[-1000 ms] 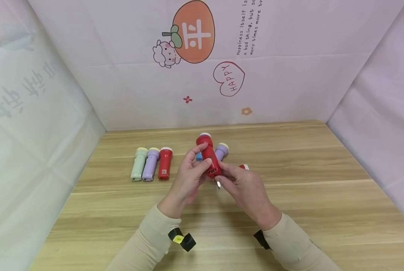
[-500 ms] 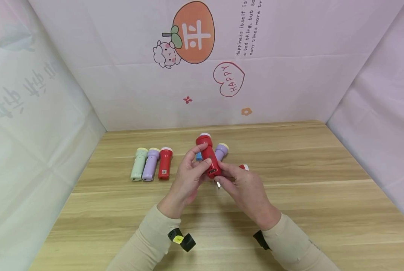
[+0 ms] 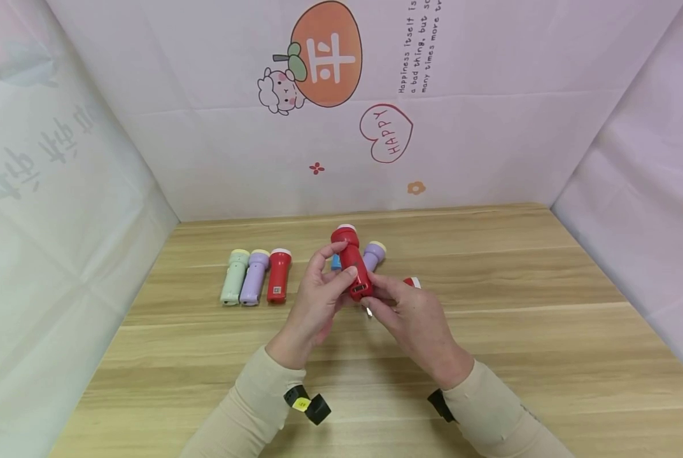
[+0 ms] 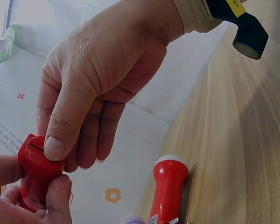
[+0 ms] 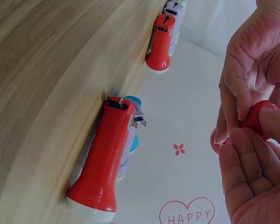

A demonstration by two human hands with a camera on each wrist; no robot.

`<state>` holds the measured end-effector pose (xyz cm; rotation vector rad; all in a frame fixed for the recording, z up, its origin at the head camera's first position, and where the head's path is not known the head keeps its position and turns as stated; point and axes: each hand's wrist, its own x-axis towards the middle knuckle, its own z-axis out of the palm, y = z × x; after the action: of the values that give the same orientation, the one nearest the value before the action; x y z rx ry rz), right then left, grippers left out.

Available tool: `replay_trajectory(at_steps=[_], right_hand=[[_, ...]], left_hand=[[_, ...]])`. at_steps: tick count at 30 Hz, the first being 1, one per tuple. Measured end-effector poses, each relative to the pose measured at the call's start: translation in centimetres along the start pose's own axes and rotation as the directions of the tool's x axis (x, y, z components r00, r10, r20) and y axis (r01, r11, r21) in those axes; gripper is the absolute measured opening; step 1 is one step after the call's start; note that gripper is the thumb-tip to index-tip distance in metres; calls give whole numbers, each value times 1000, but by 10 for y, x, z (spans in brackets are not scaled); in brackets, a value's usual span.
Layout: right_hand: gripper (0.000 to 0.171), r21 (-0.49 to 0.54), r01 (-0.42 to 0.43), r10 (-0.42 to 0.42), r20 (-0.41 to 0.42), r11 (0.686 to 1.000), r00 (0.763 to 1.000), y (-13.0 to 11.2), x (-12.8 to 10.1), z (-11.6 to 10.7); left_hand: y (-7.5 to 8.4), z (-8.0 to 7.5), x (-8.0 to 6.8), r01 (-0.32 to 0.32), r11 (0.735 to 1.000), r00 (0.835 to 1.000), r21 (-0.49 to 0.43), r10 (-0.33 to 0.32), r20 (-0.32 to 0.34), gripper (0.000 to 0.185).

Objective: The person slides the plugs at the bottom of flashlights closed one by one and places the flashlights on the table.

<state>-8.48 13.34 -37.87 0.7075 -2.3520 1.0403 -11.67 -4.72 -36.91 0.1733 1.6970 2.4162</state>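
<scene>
A red flashlight with a white lens rim is held above the table, its lens end away from me. My left hand grips its body, the thumb lying along the near side. At the slotted bottom end, the thumb and index finger of my right hand pinch the casing. Behind and below the hands lie a purple flashlight, a partly hidden blue one and another red flashlight. Metal prongs stick out of that red one's end in the right wrist view.
To the left on the wooden table, a green flashlight, a purple flashlight and a red flashlight lie side by side. Printed white cloth walls the table's back and sides.
</scene>
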Motion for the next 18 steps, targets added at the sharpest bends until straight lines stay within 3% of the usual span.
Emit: replay_trajectory(at_steps=[9,18], right_hand=[[55,-10,-7,7,-1,1000,1000,0,0,2],[55,-24,-6,6,-2,1000,1000,-1,0,4]], left_hand=[[-1,2,0,-15,1000,999,-12,14,-38,52],[-1,2,0,14,1000,998,-1,-14,-64,55]])
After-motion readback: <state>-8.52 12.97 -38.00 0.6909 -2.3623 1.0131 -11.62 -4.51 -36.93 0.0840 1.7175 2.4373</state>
